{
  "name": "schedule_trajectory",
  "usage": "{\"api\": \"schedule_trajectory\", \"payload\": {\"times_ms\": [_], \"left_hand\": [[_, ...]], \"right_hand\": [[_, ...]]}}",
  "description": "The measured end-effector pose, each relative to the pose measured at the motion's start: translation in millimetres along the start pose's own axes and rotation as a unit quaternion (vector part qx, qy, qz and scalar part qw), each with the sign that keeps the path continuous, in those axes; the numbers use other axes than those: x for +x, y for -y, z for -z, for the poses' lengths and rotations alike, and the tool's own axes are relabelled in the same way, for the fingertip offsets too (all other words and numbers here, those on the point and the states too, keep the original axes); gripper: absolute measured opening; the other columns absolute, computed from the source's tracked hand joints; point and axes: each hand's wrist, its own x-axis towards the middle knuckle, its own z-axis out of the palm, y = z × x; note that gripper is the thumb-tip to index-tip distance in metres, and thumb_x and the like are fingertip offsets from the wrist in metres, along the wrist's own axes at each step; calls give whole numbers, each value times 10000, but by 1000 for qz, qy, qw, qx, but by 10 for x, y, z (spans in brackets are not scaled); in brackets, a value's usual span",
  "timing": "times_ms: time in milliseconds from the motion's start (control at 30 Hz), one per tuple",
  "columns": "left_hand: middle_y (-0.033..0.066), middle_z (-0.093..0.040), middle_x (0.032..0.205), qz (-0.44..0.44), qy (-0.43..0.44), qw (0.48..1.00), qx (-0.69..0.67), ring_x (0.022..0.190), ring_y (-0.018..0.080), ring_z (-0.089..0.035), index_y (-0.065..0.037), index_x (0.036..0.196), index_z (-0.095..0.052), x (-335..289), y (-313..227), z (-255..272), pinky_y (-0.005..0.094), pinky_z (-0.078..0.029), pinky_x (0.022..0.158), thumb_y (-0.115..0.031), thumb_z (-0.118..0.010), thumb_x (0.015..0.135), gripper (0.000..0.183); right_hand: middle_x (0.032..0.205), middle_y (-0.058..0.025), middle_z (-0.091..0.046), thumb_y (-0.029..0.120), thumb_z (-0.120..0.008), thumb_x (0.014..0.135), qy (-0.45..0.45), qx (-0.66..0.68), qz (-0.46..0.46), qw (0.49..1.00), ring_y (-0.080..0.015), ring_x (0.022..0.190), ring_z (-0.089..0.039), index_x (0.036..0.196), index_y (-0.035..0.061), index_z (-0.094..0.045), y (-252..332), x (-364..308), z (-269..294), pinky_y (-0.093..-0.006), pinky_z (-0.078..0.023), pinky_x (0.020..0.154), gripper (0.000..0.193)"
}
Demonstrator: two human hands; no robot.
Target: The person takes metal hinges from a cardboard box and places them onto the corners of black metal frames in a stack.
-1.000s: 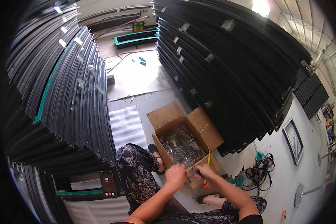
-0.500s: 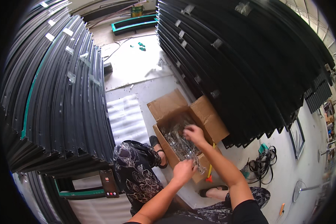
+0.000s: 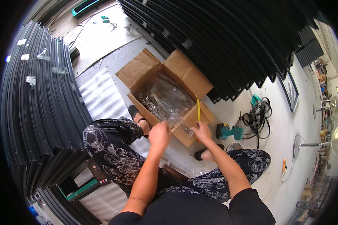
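On the floor ahead of me an open cardboard box [image 3: 186,71] holds clear plastic bags [image 3: 169,93] with shiny metal-looking pieces in them, too small to name. My right hand [image 3: 202,133] is at the box's near right corner, its fingers pinched on the edge of a clear plastic bag [image 3: 186,128] that hangs over the near side. My left hand [image 3: 160,135] is closed just in front of the box's near left side; its fingertips are turned away, and what they hold is hidden. A yellow strip [image 3: 198,109] runs down the box's right side to beside my right hand.
Tall stacks of black frames stand left [image 3: 45,101] and right [image 3: 221,45]. At right lie a teal cordless drill [image 3: 231,132] and a coiled black cable [image 3: 260,118]. A fan [image 3: 297,146] stands farther right. A phone [image 3: 97,172] is at lower left.
My view has shifted, bringing the cordless drill into sight. My right hand has come out of the box to its near corner. My left hand has drawn back from the bags toward me.
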Motion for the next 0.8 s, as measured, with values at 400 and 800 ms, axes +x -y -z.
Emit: {"api": "schedule_trajectory", "payload": {"times_ms": [400, 800], "left_hand": [[189, -611, 876, 59, 37, 996, -50, 816, 375, -590, -57, 891, -575, -52, 177, -274, 481, -460, 708, -246, -509, 825, 211], [157, -635, 926, 121, 36, 972, -199, 864, 274, -604, -24, 1046, -596, 111, 396, -604, 355, -475, 753, -225, -505, 855, 291]], "right_hand": [[784, -155, -627, 191, -697, 669, 82, -25, 1, 996, -302, 734, -615, 802, 12, -582, 22, -21, -653, -398, -493, 653, 251], [627, 6, -516, 99, -585, 814, 241, 529, -215, 785, -77, 525, -486, 756, 89, -545, 200, -250, -61, -216, -415, 462, 71]]}}
